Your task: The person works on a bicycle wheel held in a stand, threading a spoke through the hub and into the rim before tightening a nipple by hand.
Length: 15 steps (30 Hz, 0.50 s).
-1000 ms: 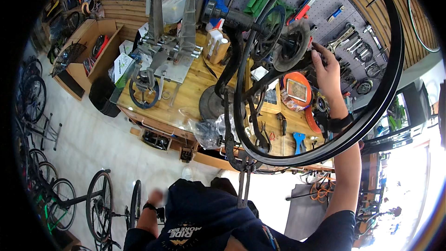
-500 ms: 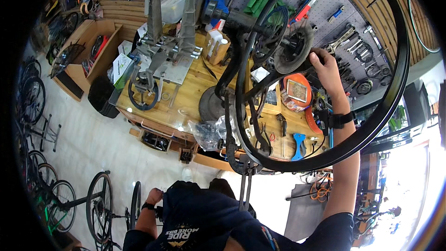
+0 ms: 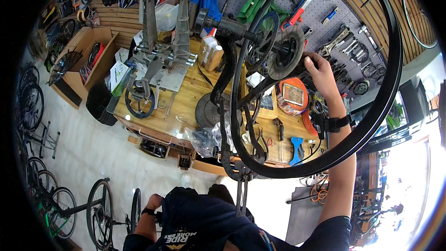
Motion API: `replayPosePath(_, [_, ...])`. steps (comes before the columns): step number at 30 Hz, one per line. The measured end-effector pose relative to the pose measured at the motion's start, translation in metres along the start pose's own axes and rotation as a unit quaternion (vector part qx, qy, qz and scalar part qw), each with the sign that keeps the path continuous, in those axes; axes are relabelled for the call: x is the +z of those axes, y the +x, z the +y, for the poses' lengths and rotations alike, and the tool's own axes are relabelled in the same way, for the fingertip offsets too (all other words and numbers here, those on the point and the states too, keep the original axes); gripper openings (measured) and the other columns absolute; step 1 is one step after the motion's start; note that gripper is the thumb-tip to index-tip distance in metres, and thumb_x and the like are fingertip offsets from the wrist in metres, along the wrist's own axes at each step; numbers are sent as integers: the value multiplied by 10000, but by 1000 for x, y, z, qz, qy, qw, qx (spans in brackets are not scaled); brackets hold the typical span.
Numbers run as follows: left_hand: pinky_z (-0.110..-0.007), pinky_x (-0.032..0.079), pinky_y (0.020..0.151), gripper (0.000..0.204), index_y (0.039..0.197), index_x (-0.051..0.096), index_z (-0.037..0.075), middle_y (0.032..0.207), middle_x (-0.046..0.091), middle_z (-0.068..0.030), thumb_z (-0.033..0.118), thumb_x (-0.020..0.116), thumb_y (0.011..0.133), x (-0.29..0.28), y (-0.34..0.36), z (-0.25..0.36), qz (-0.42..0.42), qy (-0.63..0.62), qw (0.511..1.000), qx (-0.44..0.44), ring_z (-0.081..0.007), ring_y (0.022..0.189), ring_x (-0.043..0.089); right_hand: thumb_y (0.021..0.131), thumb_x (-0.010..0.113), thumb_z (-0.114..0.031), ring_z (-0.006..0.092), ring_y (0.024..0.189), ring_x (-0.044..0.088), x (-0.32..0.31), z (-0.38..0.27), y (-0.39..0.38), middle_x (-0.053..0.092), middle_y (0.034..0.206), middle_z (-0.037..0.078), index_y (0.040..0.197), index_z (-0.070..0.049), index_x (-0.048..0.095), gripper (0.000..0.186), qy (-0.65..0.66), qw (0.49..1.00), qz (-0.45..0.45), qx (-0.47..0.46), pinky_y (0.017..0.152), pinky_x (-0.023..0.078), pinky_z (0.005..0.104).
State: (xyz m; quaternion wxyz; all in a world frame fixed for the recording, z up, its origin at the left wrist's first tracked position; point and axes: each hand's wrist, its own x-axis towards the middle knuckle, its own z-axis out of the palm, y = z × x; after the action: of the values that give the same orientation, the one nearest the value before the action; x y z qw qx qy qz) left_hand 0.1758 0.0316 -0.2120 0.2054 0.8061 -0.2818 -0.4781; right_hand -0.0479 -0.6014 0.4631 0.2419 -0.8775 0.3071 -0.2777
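A large black bicycle wheel rim (image 3: pixel 395 72) stands upright in a dark truing stand (image 3: pixel 226 65) on the wooden bench. My right hand (image 3: pixel 323 75) reaches in past the rim, its fingers bent around the dark end of the stand's arm beside a round grey disc (image 3: pixel 287 52) near the wheel's middle. The thumb lies on the near side; the fingertips are partly hidden. A black strap with a small device sits on that wrist. My left hand (image 3: pixel 154 201) hangs low by my hip, fingers curled in, with nothing visible in it.
On the bench (image 3: pixel 186 95) lie a screwdriver (image 3: pixel 280 130), a blue tool (image 3: pixel 296 150), an orange round tub (image 3: pixel 292 95), a plastic bag (image 3: pixel 204 140) and a metal fixture (image 3: pixel 162 60). Tools hang on the pegboard (image 3: pixel 320 18). Bicycles (image 3: pixel 100 214) stand at left on the floor.
The whole view has shifted slightly, so the bench things sit a little lower and further left. My right hand stays at the stand's arm; my left hand keeps its place low by my hip.
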Motion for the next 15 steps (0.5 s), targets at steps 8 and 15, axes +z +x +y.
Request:
replayPosePath(8, [-424, 559, 695, 238, 741, 727, 45, 779, 709, -192, 231, 606, 830, 11, 27, -23, 14, 295, 900, 319, -367, 744, 690, 990, 634, -342, 131, 945, 586, 0, -6, -1, 672, 1031, 83, 1213, 85, 611, 483, 12, 1000, -9, 9, 878, 481, 293])
replayPosePath(15, [-449, 564, 718, 233, 745, 738, 95, 811, 720, -159, 249, 578, 816, 17, 31, -36, -13, 364, 882, 299, -349, 788, 704, 1009, 599, -338, 136, 995, 585, -3, 1, 2, 674, 1081, 84, 1226, 82, 604, 473, -27, 999, -23, -2, 927, 460, 297])
